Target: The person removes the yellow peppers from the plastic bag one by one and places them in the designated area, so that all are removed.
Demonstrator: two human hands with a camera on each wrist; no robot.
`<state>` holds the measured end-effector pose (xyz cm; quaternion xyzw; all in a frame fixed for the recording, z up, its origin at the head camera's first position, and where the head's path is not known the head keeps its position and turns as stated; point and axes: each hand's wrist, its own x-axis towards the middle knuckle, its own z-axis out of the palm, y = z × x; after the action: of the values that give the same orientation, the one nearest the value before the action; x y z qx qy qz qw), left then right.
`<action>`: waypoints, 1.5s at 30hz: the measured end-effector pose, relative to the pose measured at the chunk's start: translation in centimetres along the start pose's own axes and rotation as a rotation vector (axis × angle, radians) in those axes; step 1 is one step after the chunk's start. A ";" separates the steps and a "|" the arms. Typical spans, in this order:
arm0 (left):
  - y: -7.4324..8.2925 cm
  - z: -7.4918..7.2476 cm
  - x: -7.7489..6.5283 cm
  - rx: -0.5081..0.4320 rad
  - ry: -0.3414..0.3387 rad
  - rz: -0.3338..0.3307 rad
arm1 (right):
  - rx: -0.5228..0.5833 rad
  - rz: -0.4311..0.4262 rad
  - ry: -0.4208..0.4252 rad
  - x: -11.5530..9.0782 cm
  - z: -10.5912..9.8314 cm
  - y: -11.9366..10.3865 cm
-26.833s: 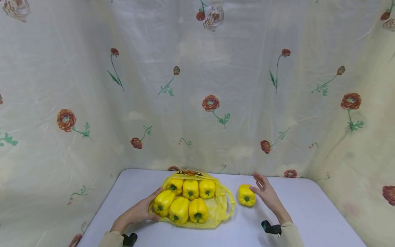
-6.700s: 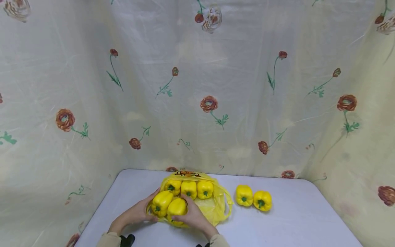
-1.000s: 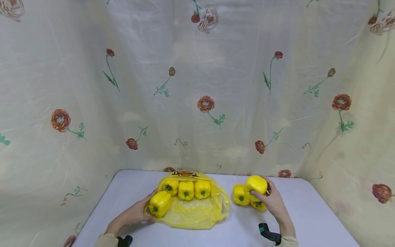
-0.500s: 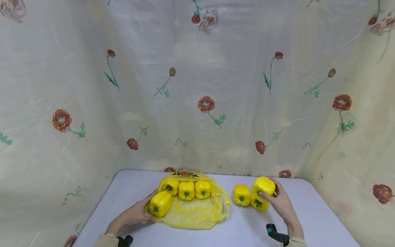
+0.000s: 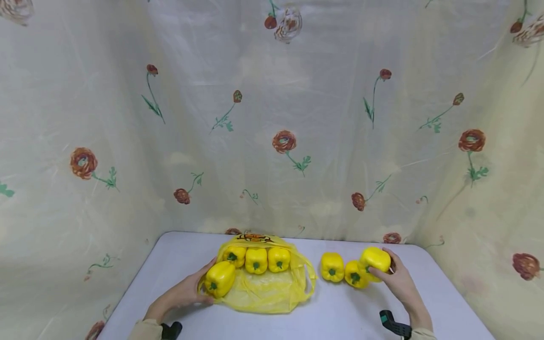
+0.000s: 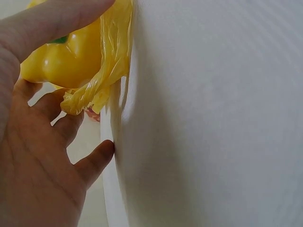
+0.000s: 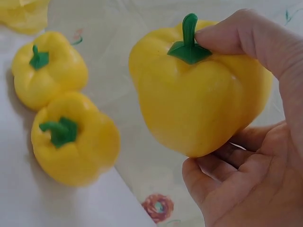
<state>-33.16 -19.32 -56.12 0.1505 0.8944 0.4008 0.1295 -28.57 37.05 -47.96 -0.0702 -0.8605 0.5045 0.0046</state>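
My right hand (image 5: 401,279) grips a yellow bell pepper (image 7: 199,90), thumb beside its green stem and fingers around its far side. This pepper is held up at the right end of a row with two others, a left pepper (image 5: 332,267) and a middle pepper (image 5: 354,275). A thin yellow plastic bag (image 5: 272,295) lies spread on the table, its mouth toward me. My left hand (image 5: 191,288) holds the bag's left edge, thumb in front and fingers behind. Against that hand leans a bell pepper (image 5: 219,279) inside the bag.
Behind it in the bag, a left pepper (image 5: 233,256), a centre pepper (image 5: 256,261) and a right pepper (image 5: 279,259) stand in a row. The bag's handle loop (image 5: 310,283) points right. The white table (image 5: 238,326) meets a floral curtain (image 5: 331,189) at the back.
Since the oldest frame, two more peppers have left the bag: one stands on the table, one is in my right hand. Over the last second that hand moved right and lower. The left hand stayed.
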 end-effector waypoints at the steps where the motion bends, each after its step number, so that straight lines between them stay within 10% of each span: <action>1: 0.0 0.0 0.0 0.003 0.001 -0.003 | -0.003 0.005 -0.002 0.0 -0.2 0.2; 45: 0.3 0.1 -0.2 0.001 0.011 -0.014 | -0.002 0.148 0.011 0.9 -1.7 5.7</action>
<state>-32.94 -19.13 -55.91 0.1419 0.8964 0.4002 0.1271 -28.69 41.36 -52.12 -0.1366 -0.8535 0.5021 -0.0281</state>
